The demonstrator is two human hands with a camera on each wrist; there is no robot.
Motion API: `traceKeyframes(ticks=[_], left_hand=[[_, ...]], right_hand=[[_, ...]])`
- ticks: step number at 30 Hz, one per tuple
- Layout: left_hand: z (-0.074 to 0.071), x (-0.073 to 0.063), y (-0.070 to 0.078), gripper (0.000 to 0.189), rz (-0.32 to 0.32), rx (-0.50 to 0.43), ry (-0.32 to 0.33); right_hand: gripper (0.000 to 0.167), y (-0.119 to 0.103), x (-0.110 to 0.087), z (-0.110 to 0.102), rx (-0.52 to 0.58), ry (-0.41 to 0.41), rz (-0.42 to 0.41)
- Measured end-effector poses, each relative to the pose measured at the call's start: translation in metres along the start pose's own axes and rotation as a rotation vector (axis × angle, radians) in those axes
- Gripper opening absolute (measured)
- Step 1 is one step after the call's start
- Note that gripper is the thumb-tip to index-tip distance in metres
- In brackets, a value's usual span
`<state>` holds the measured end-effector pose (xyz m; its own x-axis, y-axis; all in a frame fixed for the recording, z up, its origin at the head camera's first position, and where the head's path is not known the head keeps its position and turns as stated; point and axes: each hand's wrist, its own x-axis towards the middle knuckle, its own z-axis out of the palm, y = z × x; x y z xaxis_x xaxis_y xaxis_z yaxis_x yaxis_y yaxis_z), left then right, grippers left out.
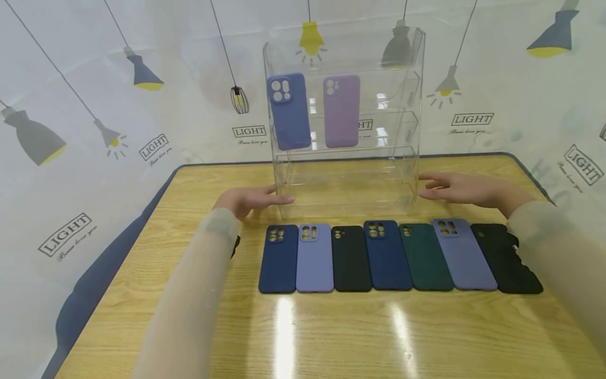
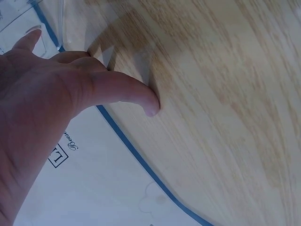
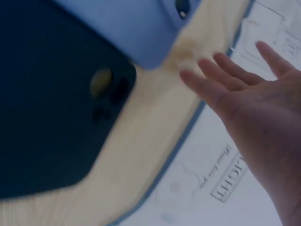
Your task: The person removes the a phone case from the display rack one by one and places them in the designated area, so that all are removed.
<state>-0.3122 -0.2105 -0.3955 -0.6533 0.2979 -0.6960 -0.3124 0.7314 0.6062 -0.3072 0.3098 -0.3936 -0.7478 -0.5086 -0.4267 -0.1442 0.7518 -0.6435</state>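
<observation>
A clear tiered display stand (image 1: pixel 411 129) stands upright on the table. My left hand (image 1: pixel 253 200) is at its lower left side, thumb reaching across the front edge, fingers partly behind it. On the opposite side my right hand (image 1: pixel 454 189) has loosely extended fingers, tips close to the stand's side wall. Neither hand grips anything. A blue phone case (image 1: pixel 290 121) and a pink-lilac phone case (image 1: pixel 342 118) stand side by side on an upper tier. In the right wrist view, a dark phone case (image 3: pixel 51 108) and a light blue-violet phone case (image 3: pixel 127 28) lie near the right hand.
In front of the stand lies a row of several phone cases, including navy (image 1: pixel 278 268), lavender (image 1: pixel 314 266), black (image 1: pixel 351 266) and green (image 1: pixel 427 263). My right sleeve overlaps the last black case (image 1: pixel 513 271). Lamp-patterned cloth (image 1: pixel 189 105) hangs behind the wooden table (image 1: pixel 341 337).
</observation>
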Motion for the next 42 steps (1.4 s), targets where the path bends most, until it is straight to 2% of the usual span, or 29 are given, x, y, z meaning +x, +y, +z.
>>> traceKeyframes(ticks=[8,18,23,27,30,32,35,37,39,42], left_hand=[[0.002,0.001,0.006,0.11,-0.001,-0.011,0.002],[0.0,-0.001,0.006,0.116,-0.003,-0.006,0.002],[0.0,-0.004,0.005,0.112,0.005,0.004,0.015],[0.001,-0.004,0.004,0.113,0.017,0.032,0.022],[-0.002,-0.005,0.006,0.119,0.046,0.115,0.059],[-0.01,-0.01,0.012,0.119,0.096,0.149,0.111],[-0.029,-0.026,0.033,0.111,0.245,0.118,0.261],[-0.043,-0.039,0.052,0.103,0.375,0.046,0.403],[-0.054,-0.05,0.072,0.095,0.491,0.015,0.566],[-0.064,-0.061,0.096,0.084,0.597,0.063,0.766]], right_hand=[[0.094,-0.001,0.027,0.013,-0.072,0.072,0.022],[0.098,-0.005,0.039,0.015,-0.079,0.052,0.046],[0.097,-0.006,0.041,0.017,-0.074,0.043,0.046],[0.098,-0.007,0.042,0.018,-0.079,0.034,0.078],[0.096,-0.006,0.043,0.02,-0.077,0.03,0.093],[0.096,-0.004,0.044,0.021,-0.074,0.027,0.101],[0.096,-0.003,0.045,0.022,-0.072,0.024,0.107],[0.096,-0.004,0.045,0.022,-0.067,0.028,0.103],[0.096,-0.005,0.045,0.022,-0.06,0.032,0.1],[0.097,-0.007,0.044,0.021,-0.068,0.033,0.099]])
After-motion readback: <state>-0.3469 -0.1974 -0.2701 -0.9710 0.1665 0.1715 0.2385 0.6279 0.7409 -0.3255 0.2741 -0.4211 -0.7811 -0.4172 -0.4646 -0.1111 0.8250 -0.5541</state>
